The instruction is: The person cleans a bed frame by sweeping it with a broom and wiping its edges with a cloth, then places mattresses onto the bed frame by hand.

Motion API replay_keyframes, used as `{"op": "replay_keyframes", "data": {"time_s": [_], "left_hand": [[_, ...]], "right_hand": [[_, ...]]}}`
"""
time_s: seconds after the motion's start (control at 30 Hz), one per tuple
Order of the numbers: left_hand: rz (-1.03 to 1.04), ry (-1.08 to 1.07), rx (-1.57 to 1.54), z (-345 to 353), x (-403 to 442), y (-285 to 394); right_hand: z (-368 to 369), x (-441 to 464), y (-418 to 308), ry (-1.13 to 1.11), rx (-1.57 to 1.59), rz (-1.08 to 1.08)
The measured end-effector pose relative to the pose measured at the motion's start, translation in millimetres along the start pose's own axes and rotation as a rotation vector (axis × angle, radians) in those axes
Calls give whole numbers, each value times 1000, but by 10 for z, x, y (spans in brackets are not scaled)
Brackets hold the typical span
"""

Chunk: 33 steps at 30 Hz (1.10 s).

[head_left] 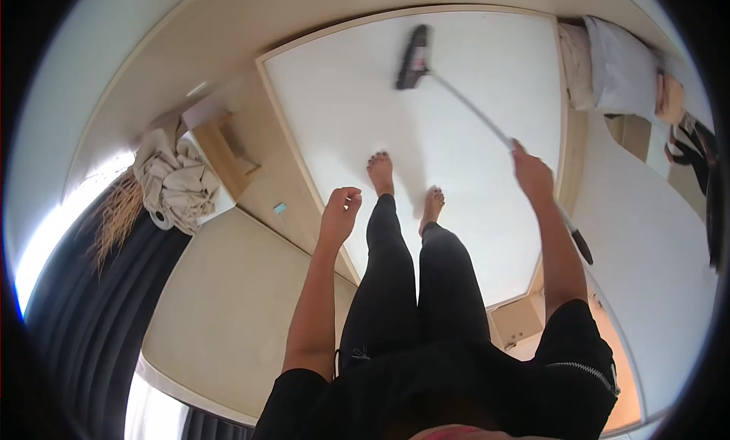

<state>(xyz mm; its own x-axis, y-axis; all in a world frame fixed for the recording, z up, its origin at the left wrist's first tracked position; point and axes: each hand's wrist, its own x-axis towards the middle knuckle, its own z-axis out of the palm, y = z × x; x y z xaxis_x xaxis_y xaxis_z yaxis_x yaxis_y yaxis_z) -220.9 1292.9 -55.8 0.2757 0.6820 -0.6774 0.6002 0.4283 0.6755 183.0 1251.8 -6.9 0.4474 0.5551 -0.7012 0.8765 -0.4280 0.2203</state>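
My right hand [534, 174] is wrapped round the grey handle of a broom [471, 105]. The dark broom head [414, 57], slightly blurred, is at the far part of a white surface [487, 242] with a pale wooden rim. Behind my right hand the handle runs back past my forearm to a black end grip [582, 247]. My left hand [341, 208] hangs in the air over the left side of the white surface, fingers curled in, with nothing seen in it. Both my bare feet [381, 170] stand on this surface.
On the left, a bundle of beige cloth [175, 181] lies beside dried stalks [118, 216] and a dark curtain [99, 318]. A small light-blue item [280, 208] lies outside the rim. Pillows [620, 67] are at the far right. A wooden box-like piece [515, 323] is behind me.
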Motion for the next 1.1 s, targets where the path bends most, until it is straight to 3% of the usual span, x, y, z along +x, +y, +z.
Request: {"op": "replay_keyframes", "data": {"time_s": [0.17, 0.27, 0.4, 0.6, 0.63, 0.7, 0.77, 0.87, 0.97, 1.1], "left_hand": [[-13, -66, 25, 78, 65, 287], [40, -65, 104, 67, 136, 424], [18, 10, 126, 80, 185, 518], [-71, -52, 190, 457, 172, 523], [-70, -54, 197, 583, 182, 604], [-48, -77, 183, 885, 176, 745], [-31, -114, 215, 1181, 215, 936], [-21, -193, 266, 1610, 360, 1260], [67, -203, 324, 1991, 521, 1553], [102, -280, 310, 2358, 532, 1979]], "right_hand": [[110, 164, -1099, 116, 71, -461], [213, 633, -1889, -8, 83, -527], [99, 1093, -1834, -37, 113, -514], [73, 1485, 99, 115, 70, -240], [-29, 1490, 489, 0, 15, -169], [132, 1564, 1211, 106, 3, -91], [99, 1565, 1757, -25, 4, 70], [274, 1601, 2355, -12, 128, 152], [747, 1605, 2776, -2, 350, 302], [2004, 536, 3329, -95, 502, 444]]}}
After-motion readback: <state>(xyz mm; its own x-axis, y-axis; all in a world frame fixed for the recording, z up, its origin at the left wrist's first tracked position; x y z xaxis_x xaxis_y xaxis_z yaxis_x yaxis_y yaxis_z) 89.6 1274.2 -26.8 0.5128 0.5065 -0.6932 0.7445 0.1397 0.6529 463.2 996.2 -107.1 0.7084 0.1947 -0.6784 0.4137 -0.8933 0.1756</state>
